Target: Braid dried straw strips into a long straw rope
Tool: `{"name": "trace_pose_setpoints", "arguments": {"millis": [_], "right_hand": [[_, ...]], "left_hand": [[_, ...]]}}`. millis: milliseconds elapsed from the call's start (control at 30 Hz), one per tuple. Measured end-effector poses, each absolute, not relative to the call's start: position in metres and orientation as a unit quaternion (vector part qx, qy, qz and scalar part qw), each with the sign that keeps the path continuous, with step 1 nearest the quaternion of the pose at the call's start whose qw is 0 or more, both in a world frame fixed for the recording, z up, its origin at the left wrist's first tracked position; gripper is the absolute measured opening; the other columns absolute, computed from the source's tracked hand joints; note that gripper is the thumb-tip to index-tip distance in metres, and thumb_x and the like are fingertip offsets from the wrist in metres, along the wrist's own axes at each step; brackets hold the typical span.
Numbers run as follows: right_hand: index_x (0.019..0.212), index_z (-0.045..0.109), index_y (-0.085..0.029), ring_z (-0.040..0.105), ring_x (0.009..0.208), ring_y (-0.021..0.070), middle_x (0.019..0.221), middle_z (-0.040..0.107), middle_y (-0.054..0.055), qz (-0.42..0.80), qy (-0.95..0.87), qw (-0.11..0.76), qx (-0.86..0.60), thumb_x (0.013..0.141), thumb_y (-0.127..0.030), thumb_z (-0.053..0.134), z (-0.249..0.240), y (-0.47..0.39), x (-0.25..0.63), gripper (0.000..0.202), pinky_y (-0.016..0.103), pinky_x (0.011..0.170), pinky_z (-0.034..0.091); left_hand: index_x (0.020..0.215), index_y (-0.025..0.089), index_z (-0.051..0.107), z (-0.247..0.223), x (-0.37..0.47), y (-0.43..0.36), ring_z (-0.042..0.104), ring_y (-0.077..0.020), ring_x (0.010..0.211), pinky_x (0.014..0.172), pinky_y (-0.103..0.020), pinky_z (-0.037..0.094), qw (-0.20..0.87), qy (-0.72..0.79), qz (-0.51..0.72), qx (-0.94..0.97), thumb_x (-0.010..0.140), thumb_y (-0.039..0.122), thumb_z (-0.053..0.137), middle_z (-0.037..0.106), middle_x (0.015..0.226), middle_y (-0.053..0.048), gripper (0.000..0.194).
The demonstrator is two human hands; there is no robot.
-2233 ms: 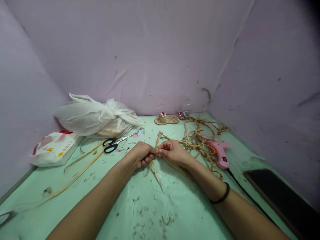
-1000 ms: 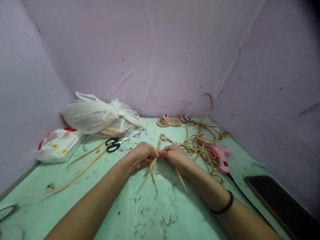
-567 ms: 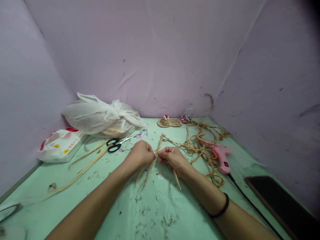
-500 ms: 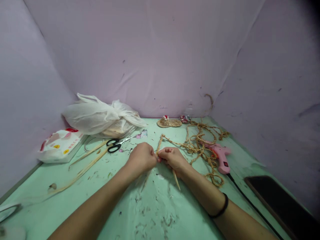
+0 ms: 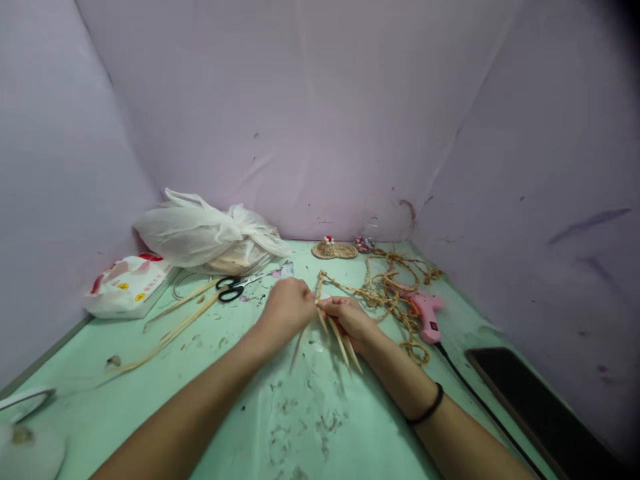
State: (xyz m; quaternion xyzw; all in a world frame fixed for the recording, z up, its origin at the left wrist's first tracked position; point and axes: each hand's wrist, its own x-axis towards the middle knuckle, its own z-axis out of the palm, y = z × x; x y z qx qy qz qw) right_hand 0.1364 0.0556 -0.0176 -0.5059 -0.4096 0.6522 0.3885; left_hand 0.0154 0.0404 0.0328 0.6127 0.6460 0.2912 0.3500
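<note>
My left hand (image 5: 289,305) and my right hand (image 5: 350,320) meet over the middle of the green table, both closed in a pinch at the end of a braided straw cord (image 5: 320,283). Several pale loose straw strands (image 5: 341,341) hang toward me from beneath my fingers. Beyond my hands the cord bends and runs right into a tangled heap of braid (image 5: 395,283). A small woven straw slipper (image 5: 334,250) with red and white beads lies at the back. To the left of my left hand are black-handled scissors (image 5: 233,291) and long straw strips (image 5: 170,337).
A pink glue gun (image 5: 429,317) lies at the right, partly under the braid, its black cable (image 5: 480,393) running toward me. Nearby is a dark phone-like slab (image 5: 530,393). At the left stand a tissue pack (image 5: 125,287) and a tied white plastic bag (image 5: 200,230).
The loose strands below my right hand now hang spread apart, where one thick strand showed most clearly before. Both hands stay at the cord's end. The view has shifted slightly.
</note>
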Motion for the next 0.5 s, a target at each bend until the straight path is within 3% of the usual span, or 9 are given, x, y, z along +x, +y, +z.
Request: {"name": "trace_pose_setpoints", "arguments": {"millis": [100, 233, 367, 500], "right_hand": [[0.051, 0.048, -0.015, 0.033, 0.033, 0.0054, 0.037, 0.043, -0.005, 0.650, -0.439, 0.371, -0.498, 0.057, -0.021, 0.054, -0.018, 0.057, 0.140, 0.011, 0.019, 0.036, 0.021], [0.055, 0.050, -0.014, 0.043, 0.040, 0.0069, 0.044, 0.051, -0.003, 0.646, -0.465, 0.391, -0.463, 0.056, -0.019, 0.057, -0.019, 0.058, 0.142, 0.008, 0.018, 0.042, 0.031], [0.060, 0.053, -0.014, 0.041, 0.041, 0.0061, 0.048, 0.053, -0.003, 0.606, -0.537, 0.357, -0.466, 0.059, -0.016, 0.055, -0.024, 0.060, 0.144, 0.003, 0.018, 0.043, 0.030], [0.061, 0.058, -0.013, 0.048, 0.050, 0.0096, 0.054, 0.058, 0.000, 0.396, -0.685, 0.336, -0.510, 0.062, -0.012, 0.050, -0.027, 0.061, 0.147, 0.008, 0.019, 0.049, 0.033]], "left_hand": [[0.059, 0.014, 0.055, 0.031, 0.008, 0.052, 0.037, -0.0086, 0.037, 0.039, -0.020, 0.024, 0.481, 0.639, 0.299, 0.520, 0.062, 0.015, 0.052, 0.041, 0.038, 0.003, 0.005], [0.058, 0.009, 0.056, 0.015, 0.012, 0.057, 0.042, -0.0064, 0.037, 0.036, -0.016, 0.029, 0.649, 0.555, 0.259, 0.452, 0.060, 0.008, 0.049, 0.049, 0.044, -0.001, 0.007], [0.057, 0.008, 0.054, 0.004, 0.013, 0.060, 0.037, -0.0041, 0.033, 0.034, -0.015, 0.026, 0.652, 0.584, 0.234, 0.423, 0.062, 0.010, 0.050, 0.045, 0.041, 0.001, 0.007], [0.047, 0.012, 0.045, -0.001, 0.015, 0.062, 0.029, -0.0048, 0.028, 0.031, -0.017, 0.017, 0.567, 0.647, 0.241, 0.449, 0.056, 0.011, 0.058, 0.035, 0.031, 0.005, 0.016]]}}
